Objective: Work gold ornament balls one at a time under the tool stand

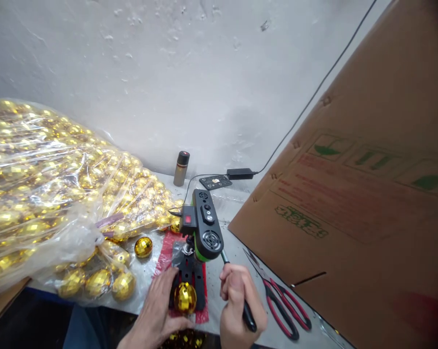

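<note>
A small black machine (pixel 208 225) with round vents and a red switch stands at the middle of the table. My right hand (pixel 240 308) is closed around the black-handled lever (pixel 248 315) on its right side. In front of the machine, a gold faceted ball (pixel 185 298) sits on the black base. My left hand (pixel 160 308) lies at the left of this ball, thumb and fingers apart around its near left side. Whether its fingertips touch the base is hard to tell.
A large clear bag of gold balls (pixel 58 184) fills the left. One loose ball (pixel 143 247) lies beside it. Red-handled scissors (pixel 282 305) and a big cardboard box (pixel 349 194) are at right. Behind stand a dark-capped bottle (pixel 181 168) and a power adapter (pixel 239 173).
</note>
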Available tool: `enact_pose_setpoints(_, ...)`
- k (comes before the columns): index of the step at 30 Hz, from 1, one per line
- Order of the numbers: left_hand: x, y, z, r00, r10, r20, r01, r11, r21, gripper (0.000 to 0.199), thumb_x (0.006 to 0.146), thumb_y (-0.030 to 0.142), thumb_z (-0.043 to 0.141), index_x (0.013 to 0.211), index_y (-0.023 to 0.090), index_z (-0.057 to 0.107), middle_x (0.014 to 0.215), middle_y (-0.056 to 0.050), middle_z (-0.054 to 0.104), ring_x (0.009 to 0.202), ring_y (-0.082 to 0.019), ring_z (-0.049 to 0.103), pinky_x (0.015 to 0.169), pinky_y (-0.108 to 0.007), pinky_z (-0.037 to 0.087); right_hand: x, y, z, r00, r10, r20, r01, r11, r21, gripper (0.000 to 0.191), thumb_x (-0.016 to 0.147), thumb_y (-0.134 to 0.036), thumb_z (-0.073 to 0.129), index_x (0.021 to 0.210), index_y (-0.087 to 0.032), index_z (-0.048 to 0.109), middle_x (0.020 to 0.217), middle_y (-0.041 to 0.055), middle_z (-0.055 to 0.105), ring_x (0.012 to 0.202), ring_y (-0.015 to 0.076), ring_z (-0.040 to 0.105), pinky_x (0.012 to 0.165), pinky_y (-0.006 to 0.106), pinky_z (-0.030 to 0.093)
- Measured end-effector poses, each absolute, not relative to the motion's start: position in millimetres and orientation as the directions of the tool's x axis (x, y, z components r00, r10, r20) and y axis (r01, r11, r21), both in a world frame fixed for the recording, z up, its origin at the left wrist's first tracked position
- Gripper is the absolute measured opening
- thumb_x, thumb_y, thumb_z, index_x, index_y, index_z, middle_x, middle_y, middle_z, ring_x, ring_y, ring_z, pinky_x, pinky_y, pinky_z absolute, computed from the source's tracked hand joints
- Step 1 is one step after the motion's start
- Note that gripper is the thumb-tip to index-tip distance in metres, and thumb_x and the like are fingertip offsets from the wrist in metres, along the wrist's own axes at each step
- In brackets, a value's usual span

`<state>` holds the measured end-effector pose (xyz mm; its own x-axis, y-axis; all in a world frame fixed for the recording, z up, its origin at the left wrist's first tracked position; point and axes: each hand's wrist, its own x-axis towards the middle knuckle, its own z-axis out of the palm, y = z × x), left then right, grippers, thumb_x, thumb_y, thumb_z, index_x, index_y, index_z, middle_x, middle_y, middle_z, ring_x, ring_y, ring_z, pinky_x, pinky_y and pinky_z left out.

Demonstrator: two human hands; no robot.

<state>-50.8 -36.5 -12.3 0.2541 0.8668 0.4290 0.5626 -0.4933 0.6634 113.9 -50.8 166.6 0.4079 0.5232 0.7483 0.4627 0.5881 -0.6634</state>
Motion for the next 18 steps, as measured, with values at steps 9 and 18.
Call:
enact_pose_setpoints(9, -94.4, 37.4, 54.1, -0.1, 0.953, 0.286, 0.971, 0.031, 0.237, 0.042, 0.105, 0.037, 0.05, 0.127, 0.009, 0.07, 0.105, -0.024, 0.081, 0.102, -0.041, 0.076, 0.096, -0.055, 0.056, 112.6, -53.3, 138.5, 0.388, 0.529, 0.755, 0.459, 0.599, -0.656, 0.035, 0.109, -0.017, 0.049, 0.075, -0.022, 0.054, 0.073, -0.002, 0.057, 0.058, 0.0102, 0.053, 0.053, 0.023, 0.04)
enact_pose_setpoints(18, -61.8, 36.9, 39.4, 0.035, 0.991, 0.133, 0.466, -0.134, 0.875, 0.053, 0.094, 0.052, 0.06, 0.135, 0.019, 0.063, 0.122, -0.012, 0.081, 0.113, -0.03, 0.078, 0.096, -0.043, 0.062, 113.2, -50.7, 150.7, 0.357, 0.524, 0.773, 0.475, 0.611, -0.634, 0.032, 0.108, -0.013, 0.049, 0.079, -0.022, 0.058, 0.072, -0.0023, 0.056, 0.061, 0.0114, 0.054, 0.056, 0.026, 0.041)
